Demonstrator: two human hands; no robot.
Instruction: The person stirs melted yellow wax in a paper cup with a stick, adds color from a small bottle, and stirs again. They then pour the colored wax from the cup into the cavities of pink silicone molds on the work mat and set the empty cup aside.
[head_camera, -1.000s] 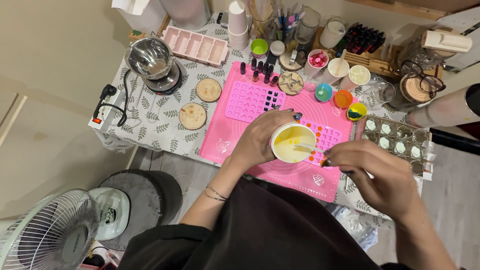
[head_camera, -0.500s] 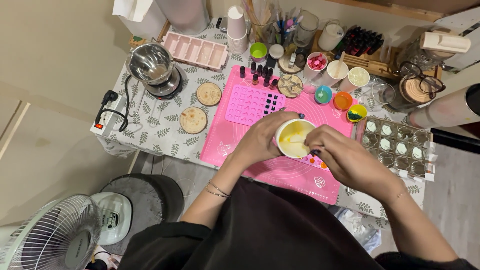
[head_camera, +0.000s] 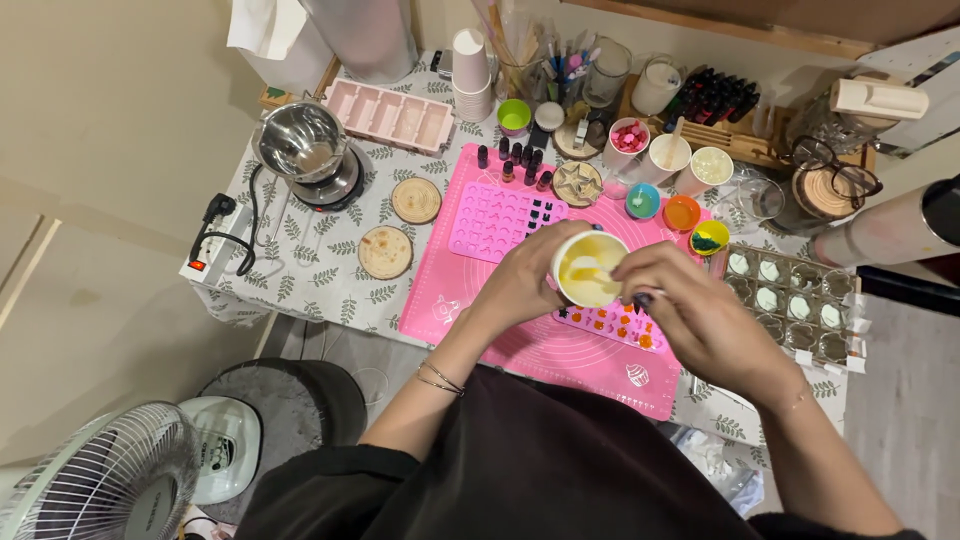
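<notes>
**Head view: two hands working over a white cup of yellow liquid**

Head camera is looking straight down on a person in a dark top standing at a cluttered surface (head_camera: 300, 270) covered by a leaf-patterned cloth. The left hand (head_camera: 520, 285) is wrapping around the side of a white cup (head_camera: 588, 268), its grip clamped on the cup wall and holding it just above a pink silicone mat (head_camera: 560, 350). The cup is holding a pale yellow liquid. The right hand (head_camera: 690, 310) is hovering at the cup's right rim, fingers pinched together on a thin pale stick (head_camera: 592, 272) that is dipping into the liquid; how tightly they are pressing cannot be told.

Just beneath the right hand, a pink mould (head_camera: 610, 322) with small orange and red pieces in its cavities is lying on the mat. A second pink mould (head_camera: 495, 220) with many small cavities is lying beyond the cup. Near the mat's far edge, small dark bottles (head_camera: 515, 160) are standing in a cluster. To the left, a steel pot (head_camera: 300, 150) is sitting on a hotplate, with two round wooden coasters (head_camera: 400, 225) near it. A white fan (head_camera: 95, 480) is standing on the floor at lower left.
</notes>
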